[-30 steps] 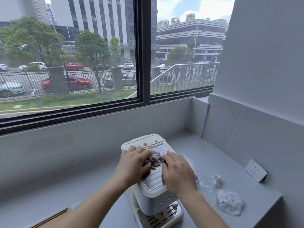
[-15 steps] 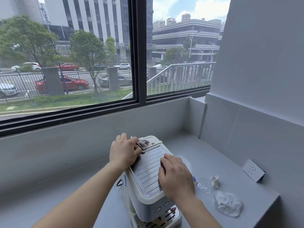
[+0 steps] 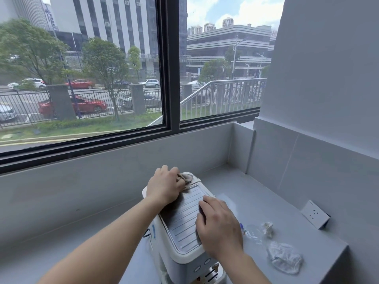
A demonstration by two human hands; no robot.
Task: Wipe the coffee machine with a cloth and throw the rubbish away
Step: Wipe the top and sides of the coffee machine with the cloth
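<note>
The left hand (image 3: 164, 186) grips the bunched cloth (image 3: 185, 178) at the coffee machine's (image 3: 184, 218) twelve-o'clock end. The right hand (image 3: 217, 226), fingers laid flat, steadies the top. I'd wipe along the ridges with light pressure. Rubbish (image 3: 285, 261) lies on the worktop (image 3: 231, 177) at three o'clock.

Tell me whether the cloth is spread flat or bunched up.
Bunched up: the cloth shows as a crumpled wad gripped by the left hand at the far end of the coffee machine top.

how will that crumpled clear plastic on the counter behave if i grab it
Probably floppy and very light: the crumpled plastic looks thin and see-through. It likely crushes further when gripped, and may skid on the smooth counter.
</note>
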